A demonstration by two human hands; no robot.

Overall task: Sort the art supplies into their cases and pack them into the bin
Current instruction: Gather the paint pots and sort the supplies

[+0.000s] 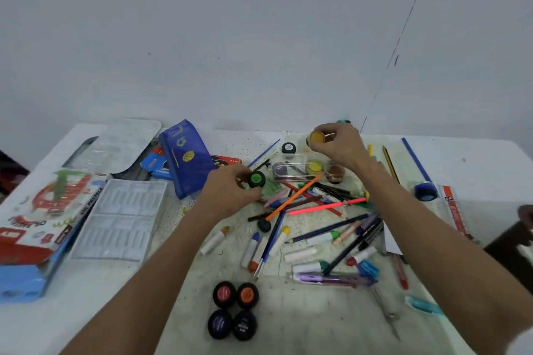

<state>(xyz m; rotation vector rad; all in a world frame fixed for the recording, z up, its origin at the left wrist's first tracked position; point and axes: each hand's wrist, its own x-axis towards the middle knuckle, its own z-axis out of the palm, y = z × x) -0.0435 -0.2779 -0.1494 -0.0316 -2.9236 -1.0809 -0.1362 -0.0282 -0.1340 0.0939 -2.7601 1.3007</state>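
Observation:
My left hand (230, 190) grips a small black paint pot with a green lid (256, 179) just above the table. Further back, my right hand (339, 144) holds an open pot of yellow-orange paint (316, 137) over a clear plastic case (300, 170) that holds a yellow pot and a brown pot. A heap of coloured pencils, pens and crayons (317, 210) lies between my arms. Several black paint pots (233, 311) with red, orange and dark lids stand at the near edge. A blue mesh pencil pouch (187, 158) lies to the left.
A white plastic pastel tray (121, 219) and its oil pastels box (40, 210) sit at the left, with a clear tray (121, 144) behind them. A blue tape roll (425, 192) and a ruler (454, 210) lie at the right. Scissors (386, 314) rest near the front.

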